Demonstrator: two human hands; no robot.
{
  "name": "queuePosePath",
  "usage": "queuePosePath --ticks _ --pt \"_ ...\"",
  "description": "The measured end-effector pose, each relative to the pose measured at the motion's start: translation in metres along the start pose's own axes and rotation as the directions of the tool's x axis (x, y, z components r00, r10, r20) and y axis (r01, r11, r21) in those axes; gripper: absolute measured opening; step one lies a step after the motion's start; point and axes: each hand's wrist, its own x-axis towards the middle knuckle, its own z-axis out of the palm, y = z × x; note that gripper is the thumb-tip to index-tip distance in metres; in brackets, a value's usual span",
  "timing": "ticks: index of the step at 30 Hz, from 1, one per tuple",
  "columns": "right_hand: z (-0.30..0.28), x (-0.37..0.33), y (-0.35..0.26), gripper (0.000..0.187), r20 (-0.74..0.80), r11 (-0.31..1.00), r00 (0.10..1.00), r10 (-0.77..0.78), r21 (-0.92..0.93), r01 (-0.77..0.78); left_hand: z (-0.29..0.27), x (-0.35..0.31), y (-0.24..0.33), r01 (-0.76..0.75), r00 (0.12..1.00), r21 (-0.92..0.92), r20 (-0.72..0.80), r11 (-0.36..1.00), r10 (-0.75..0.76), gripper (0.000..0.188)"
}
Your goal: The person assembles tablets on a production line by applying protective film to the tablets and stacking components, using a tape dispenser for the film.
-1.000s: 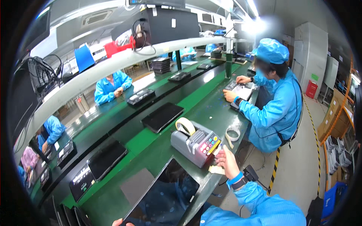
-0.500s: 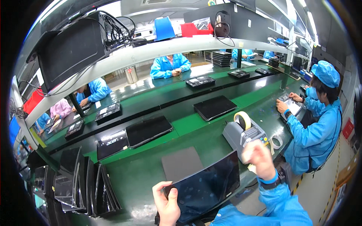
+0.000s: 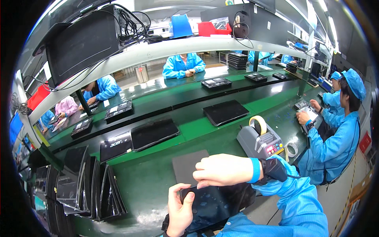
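A dark, glossy flat screen panel (image 3: 215,203) with smudges on its face is tilted up at the table's near edge. Its left edge is gripped by my left hand (image 3: 181,207), thumb in front and fingers behind. My right hand (image 3: 219,170) reaches across the panel's top edge, fingers curled together close to the upper left corner. Whatever its fingertips may pinch is hidden. Behind the hands a flat dark grey pad (image 3: 185,166) lies on the green table (image 3: 146,185).
A grey tape dispenser (image 3: 256,140) with a tape roll stands to the right, a clear ring-shaped roll (image 3: 291,150) beside it. Several dark panels (image 3: 92,189) stand stacked at left. More panels (image 3: 226,112) lie on the green strip. A co-worker in blue (image 3: 335,130) sits at right.
My right hand has swung left from near the tape dispenser to the panel's upper left corner. My left hand keeps its grip on the panel. The view has shifted slightly.
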Motion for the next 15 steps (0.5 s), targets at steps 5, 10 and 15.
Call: queuePosePath --ticks 5,10,15 --pt "0.004 -0.002 -0.018 0.025 -0.274 0.955 0.946 0.171 -0.191 -0.228 -0.005 0.005 -0.006 -0.025 0.998 -0.018 -0.055 1.0 0.024 0.025" --pt "0.028 -0.016 -0.024 0.017 -0.439 0.989 0.898 0.027 -0.12 -0.088 -0.006 0.008 -0.003 -0.002 0.999 -0.051 -0.052 0.999 0.0 0.025" --pt "0.046 -0.008 -0.009 0.017 -0.443 0.984 0.887 0.129 0.167 -0.059 -0.002 0.008 -0.002 -0.024 0.996 0.008 -0.086 1.0 0.025 0.026"
